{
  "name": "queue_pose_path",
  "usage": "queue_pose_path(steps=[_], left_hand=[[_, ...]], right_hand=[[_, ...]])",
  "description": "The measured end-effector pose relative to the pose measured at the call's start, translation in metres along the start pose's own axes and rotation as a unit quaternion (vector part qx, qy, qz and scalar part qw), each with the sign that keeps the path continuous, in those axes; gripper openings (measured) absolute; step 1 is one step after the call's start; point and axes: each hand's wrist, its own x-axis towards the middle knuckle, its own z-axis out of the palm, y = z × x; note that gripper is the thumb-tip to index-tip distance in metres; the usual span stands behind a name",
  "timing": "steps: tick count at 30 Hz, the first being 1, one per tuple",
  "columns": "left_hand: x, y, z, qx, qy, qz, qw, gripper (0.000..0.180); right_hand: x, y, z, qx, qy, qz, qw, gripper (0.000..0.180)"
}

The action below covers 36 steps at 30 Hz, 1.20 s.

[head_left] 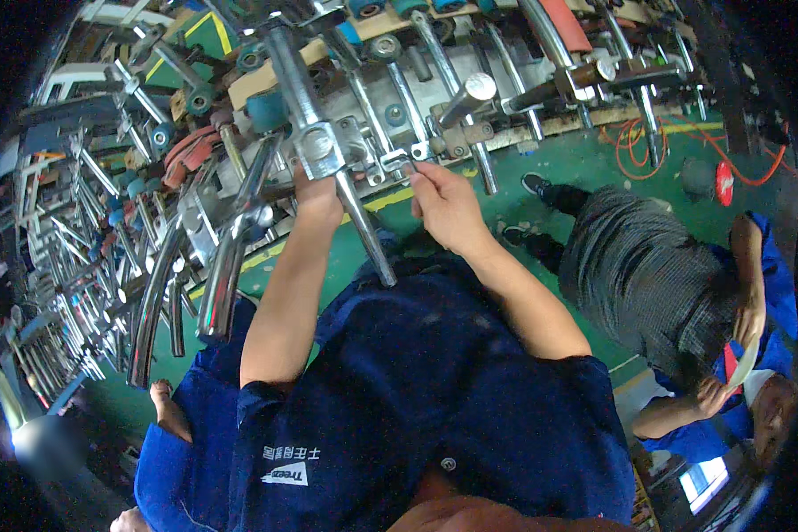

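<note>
A shiny metal fitting (322,151) with a blocky middle stands in front of me. A thick tube (290,75) rises from its far side and a thin tapered rod (364,229) points back toward my body. Up against the near left side of the block is my left hand (318,197), closed on it, its fingers mostly hidden behind the metal. My right hand (446,206) pinches the end of a small angled metal piece (397,163) between thumb and forefinger. That piece lies just right of the block, beside other metal parts; its exact kind is unclear.
Metal tubes with teal rollers (386,47) crowd the bench beyond my hands. Large curved chrome tubes (226,275) jut out on the left. A person in a checked apron (634,266) is at right; another person's blue sleeve (182,461) is at lower left. An orange hose (625,151) lies on the floor.
</note>
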Motion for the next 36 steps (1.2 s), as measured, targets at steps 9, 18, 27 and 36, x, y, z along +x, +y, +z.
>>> queue_pose_path(steps=[9,18,27,36], left_hand=[[-0.001,-0.001,0.008,0.079,-0.016,0.057,0.995,0.043],[-0.002,-0.003,0.012,0.078,-0.020,0.047,0.996,0.040],[0.021,-0.021,-0.015,-0.041,-0.053,-0.040,0.997,0.017],[-0.006,-0.004,0.012,0.063,0.021,-0.039,0.997,0.042]], right_hand=[[0.014,0.018,0.015,0.121,-0.021,0.026,0.992,0.029],[0.019,-0.007,0.013,0.096,-0.035,0.089,0.991,0.024],[0.008,-0.002,0.033,-0.051,0.043,0.032,0.997,0.021],[-0.002,0.005,0.042,-0.189,0.085,-0.104,0.973,0.019]])
